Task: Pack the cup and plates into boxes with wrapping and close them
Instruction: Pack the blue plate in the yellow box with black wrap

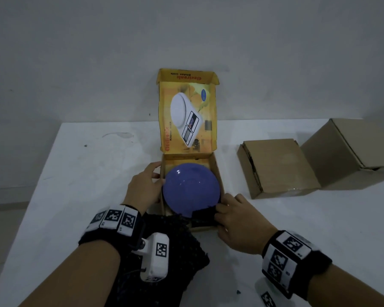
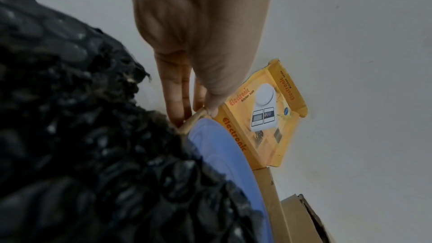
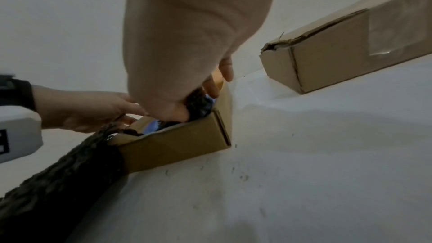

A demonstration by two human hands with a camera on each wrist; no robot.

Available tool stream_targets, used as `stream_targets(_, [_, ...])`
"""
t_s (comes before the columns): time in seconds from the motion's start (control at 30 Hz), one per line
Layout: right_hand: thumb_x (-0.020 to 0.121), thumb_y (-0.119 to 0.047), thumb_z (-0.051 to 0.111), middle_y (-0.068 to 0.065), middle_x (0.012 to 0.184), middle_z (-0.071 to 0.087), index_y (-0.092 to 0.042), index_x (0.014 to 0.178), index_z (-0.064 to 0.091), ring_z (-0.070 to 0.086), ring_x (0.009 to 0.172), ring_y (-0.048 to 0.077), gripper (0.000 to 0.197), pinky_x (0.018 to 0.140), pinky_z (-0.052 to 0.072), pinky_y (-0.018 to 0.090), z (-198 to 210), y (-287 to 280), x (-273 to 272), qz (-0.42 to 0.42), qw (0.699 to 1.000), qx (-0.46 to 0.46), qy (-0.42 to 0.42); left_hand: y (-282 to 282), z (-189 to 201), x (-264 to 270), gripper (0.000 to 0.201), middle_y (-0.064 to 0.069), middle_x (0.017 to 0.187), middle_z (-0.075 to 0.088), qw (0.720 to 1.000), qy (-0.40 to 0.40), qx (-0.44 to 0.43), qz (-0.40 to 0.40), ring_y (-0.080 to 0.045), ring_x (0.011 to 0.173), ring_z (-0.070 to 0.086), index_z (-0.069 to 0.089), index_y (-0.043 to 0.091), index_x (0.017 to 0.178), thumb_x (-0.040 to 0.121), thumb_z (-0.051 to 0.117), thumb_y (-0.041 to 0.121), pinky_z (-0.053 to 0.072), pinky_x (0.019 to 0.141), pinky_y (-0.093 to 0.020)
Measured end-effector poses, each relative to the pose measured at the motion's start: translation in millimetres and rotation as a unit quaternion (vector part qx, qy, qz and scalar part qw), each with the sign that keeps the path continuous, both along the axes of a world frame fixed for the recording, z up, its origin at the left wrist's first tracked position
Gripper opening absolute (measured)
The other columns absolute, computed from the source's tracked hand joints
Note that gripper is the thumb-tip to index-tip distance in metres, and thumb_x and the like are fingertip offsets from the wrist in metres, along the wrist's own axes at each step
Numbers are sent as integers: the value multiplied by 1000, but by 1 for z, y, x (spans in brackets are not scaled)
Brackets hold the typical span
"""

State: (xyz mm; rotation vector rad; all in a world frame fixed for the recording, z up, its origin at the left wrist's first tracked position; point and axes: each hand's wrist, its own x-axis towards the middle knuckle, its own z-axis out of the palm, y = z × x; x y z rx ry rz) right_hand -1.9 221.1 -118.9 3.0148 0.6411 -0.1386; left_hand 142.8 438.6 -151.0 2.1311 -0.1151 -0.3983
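A blue plate (image 1: 191, 189) (image 2: 222, 154) lies in the open yellow kitchen-scale box (image 1: 218, 173) (image 3: 177, 145), whose lid (image 1: 187, 114) (image 2: 261, 117) stands upright at the back. Black bubble wrap (image 1: 177, 240) (image 2: 81, 136) (image 3: 58, 182) runs from under the plate over the box's near wall toward me. My left hand (image 1: 157, 172) (image 2: 198, 112) pinches the box's left wall, thumb inside and fingers outside. At the near right corner my right hand (image 1: 226, 209) (image 3: 205, 88) grips a fold of the wrap against the plate's edge. A sliver of the plate (image 3: 151, 127) shows below the thumb.
A flat closed brown box (image 1: 275, 167) (image 3: 350, 43) lies to the right, and a taller brown box (image 1: 350, 151) stands behind it. The white table (image 1: 75, 173) ends at the left, and its back edge meets a grey wall.
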Motion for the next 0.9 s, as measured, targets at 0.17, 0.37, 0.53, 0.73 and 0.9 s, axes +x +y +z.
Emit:
stream_targets(0.17, [62,-21,69,-6,60,56,-25,62,59,52,69,19,11,58,32,31,1,7,13,-44,998,-41,-3,-1,3,-4,53,-7,125,62,997,-34,54,-40,-30,101,63,39,31,141,92,56,19,51,90,-41])
stream_targets(0.37, [45,1,79,1,66,60,-21,73,68,58,53,23,37,43,39,23,-5,18,30,-24,999,17,29,4,1,-6,59,-5,138,53,994,-18,71,-78,-28,113,59,28,30,148,95,53,22,47,97,-41])
stream_targets(0.53, [76,6,49,14,88,65,-6,87,67,61,80,32,24,62,39,31,4,13,33,-48,982,-2,182,4,1,-3,58,-5,138,53,996,-1,53,-70,-27,117,56,29,34,147,95,53,22,47,98,-43])
stream_targets(0.73, [51,-20,71,-7,60,58,-27,54,66,53,58,18,10,56,36,29,8,12,27,38,989,-123,69,5,5,-4,59,-6,140,50,995,9,63,-77,-27,122,53,26,32,148,96,52,22,44,101,-41])
stream_targets(0.9, [84,-50,40,-2,70,55,-23,74,57,54,66,21,33,61,29,30,16,35,25,-133,979,156,9,8,9,-2,66,-3,143,48,992,40,48,-108,-25,120,55,20,33,149,94,55,19,48,97,-42])
